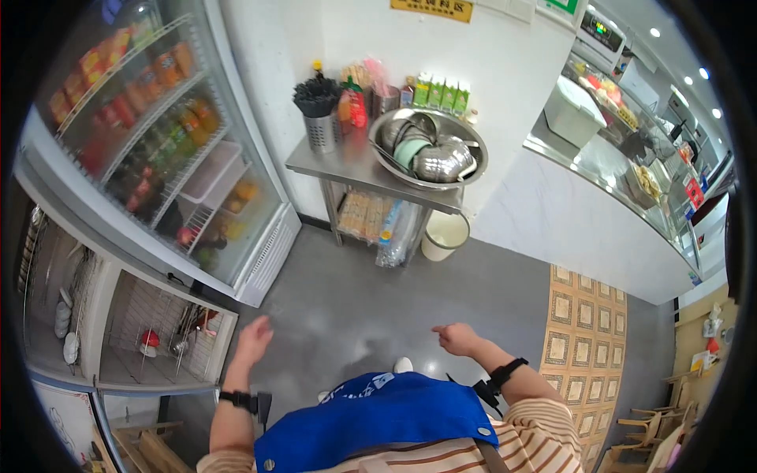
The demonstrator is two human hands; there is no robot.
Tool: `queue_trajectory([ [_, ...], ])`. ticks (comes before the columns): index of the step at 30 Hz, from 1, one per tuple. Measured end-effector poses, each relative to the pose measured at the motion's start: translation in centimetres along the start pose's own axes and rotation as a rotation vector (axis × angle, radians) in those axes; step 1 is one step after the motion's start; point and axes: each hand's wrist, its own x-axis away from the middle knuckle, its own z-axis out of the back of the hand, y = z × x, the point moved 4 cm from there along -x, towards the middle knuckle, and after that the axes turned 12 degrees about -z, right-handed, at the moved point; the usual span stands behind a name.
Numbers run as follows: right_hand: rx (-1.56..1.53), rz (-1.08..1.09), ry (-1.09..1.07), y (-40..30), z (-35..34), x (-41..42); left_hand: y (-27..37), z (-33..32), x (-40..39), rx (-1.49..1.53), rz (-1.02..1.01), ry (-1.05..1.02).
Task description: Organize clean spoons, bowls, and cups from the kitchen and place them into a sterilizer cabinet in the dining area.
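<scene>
My left hand (254, 341) hangs over the grey floor beside the wire-fronted cabinet, fingers loosely curled, holding nothing that I can see. My right hand (457, 339) is above the floor at centre right, its index finger pointing left and the other fingers curled. Ahead stands a stainless steel table (355, 162). On it a large metal basin (482, 155) holds several metal bowls (440, 159) and a pale green bowl (410, 152). A perforated metal holder (322, 134) with black utensils, a red squeeze bottle (357, 106) and green-and-white cartons (436, 93) stand around it.
A glass-door drinks fridge (260, 254) is at the left, above a white cabinet (227, 349) with wire shelving. A cream bin (445, 236) stands by the table's right leg. A food counter (568, 195) curves along the right, near a patterned floor mat (582, 355). Wooden chairs (644, 428) are at lower right.
</scene>
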Motion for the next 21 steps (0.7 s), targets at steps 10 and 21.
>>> queue_trajectory([
  [10, -0.149, -0.069, 0.321, 9.0, 6.0, -1.2, 21.3, -10.3, -18.1, 0.028, -0.418, -0.341],
  [21, -0.187, 0.184, 0.627, 1.2, 22.2, -13.8, 24.3, -6.5, -39.6, 0.047, -0.615, -0.065],
])
